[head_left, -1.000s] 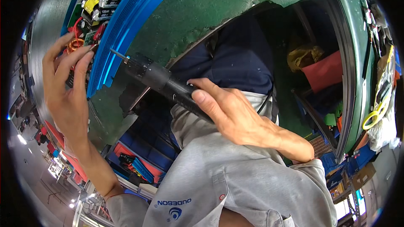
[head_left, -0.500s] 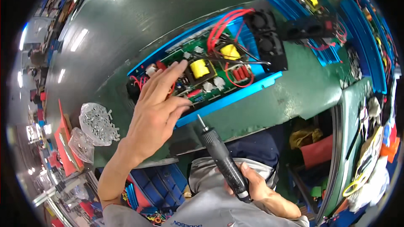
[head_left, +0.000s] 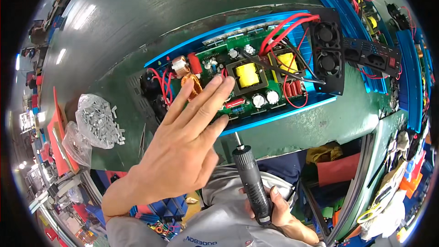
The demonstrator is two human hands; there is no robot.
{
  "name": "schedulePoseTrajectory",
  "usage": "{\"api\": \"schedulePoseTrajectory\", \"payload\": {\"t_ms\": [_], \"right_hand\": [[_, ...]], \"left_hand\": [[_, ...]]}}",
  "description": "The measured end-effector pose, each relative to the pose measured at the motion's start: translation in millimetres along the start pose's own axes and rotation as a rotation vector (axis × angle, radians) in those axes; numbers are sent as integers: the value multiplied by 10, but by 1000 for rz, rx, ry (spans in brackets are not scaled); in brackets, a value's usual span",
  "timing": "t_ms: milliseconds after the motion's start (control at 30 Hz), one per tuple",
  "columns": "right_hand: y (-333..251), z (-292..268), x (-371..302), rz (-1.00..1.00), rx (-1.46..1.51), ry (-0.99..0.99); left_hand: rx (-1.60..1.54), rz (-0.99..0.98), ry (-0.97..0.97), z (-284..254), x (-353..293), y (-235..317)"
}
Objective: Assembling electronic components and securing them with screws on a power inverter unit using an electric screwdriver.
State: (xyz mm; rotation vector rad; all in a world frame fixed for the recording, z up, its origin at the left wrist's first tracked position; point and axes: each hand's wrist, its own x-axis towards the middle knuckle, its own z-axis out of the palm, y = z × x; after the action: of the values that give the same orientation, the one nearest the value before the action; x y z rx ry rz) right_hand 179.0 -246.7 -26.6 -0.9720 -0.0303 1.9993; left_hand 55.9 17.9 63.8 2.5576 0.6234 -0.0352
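My left hand (head_left: pixel 190 132) reaches over the near left part of a green circuit board (head_left: pixel 219 59), fingers stretched out, nothing visible in it. The board lies in a blue metal housing (head_left: pixel 283 108) and carries yellow-wrapped transformers (head_left: pixel 247 74), a copper coil (head_left: pixel 192 85) and white-topped capacitors. My fingers cover part of it; whether they touch it I cannot tell. In my right hand (head_left: pixel 280 210) is a black electric screwdriver (head_left: pixel 252 180), its bit pointing up toward the housing's near wall. A black panel with two fans (head_left: pixel 327 48) stands at the housing's right end, red and black wires nearby.
Left of the housing lies a clear bag of small metal pieces (head_left: pixel 97 121) beside a red folder (head_left: pixel 59 130). More blue housings (head_left: pixel 409 82) and a black socket panel (head_left: pixel 372 57) are at the right. Yellow-handled scissors (head_left: pixel 369 214) lie at the lower right.
The view has shifted, placing the housing further right. My left hand looks larger and its fingers lie straighter over the board. The screwdriver stays in my right hand, now more upright.
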Motion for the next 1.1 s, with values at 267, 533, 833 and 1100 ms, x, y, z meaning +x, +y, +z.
{"api": "schedulePoseTrajectory", "payload": {"t_ms": [267, 533, 833, 1100], "right_hand": [[121, -61, 95, -113, -132, 37], [55, -149, -63, -152, -442, 380], [347, -483, -297, -264, -761, 641], [106, -192, -91, -360, -850, 397]], "left_hand": [[66, 27, 134, 204, -120, -73], [219, 62, 277, 397, -89, -11], [166, -709, 816, 72, -1044, -924], [511, -717, 633, 276, -1728, -1726]]}}
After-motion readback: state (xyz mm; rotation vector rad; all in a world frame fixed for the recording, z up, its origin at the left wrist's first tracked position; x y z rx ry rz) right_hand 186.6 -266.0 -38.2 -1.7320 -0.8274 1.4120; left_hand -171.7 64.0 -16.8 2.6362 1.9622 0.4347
